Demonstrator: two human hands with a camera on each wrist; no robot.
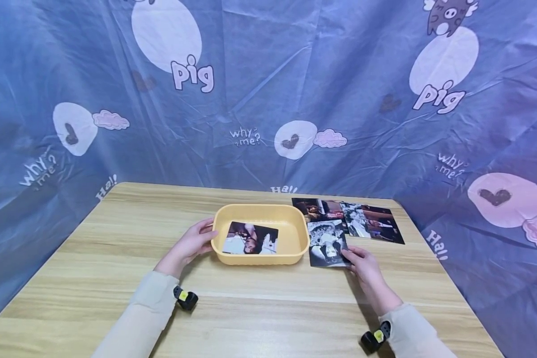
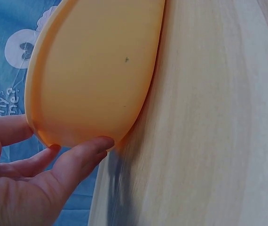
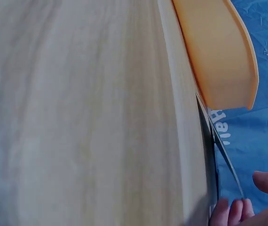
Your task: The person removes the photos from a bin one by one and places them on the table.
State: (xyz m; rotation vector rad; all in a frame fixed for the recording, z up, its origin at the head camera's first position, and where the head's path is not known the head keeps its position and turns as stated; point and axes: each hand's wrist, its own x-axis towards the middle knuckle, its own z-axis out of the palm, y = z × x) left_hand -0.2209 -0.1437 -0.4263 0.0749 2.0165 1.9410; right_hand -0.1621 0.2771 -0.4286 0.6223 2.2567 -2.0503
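A yellow plastic tray [image 1: 259, 259] stands on the wooden table with one colour photo [image 1: 255, 239] lying inside it. My left hand [image 1: 194, 244] grips the tray's left end, thumb at the near side and fingers at the far side, as the left wrist view also shows. Just right of the tray is a black-and-white photo [image 1: 326, 243]. The right hand [image 1: 364, 271] holds that photo by its lower right corner. In the right wrist view the photo [image 3: 228, 162] is seen edge-on, its side by the fingertips [image 3: 236, 211] raised off the table.
Behind the held photo, at the back right of the table [image 1: 259, 313], lie several more photos: a dark colour one [image 1: 317, 209], a black-and-white one [image 1: 355, 220] and another dark one [image 1: 385, 223], partly overlapping. A blue printed curtain [image 1: 250, 99] hangs behind the table.
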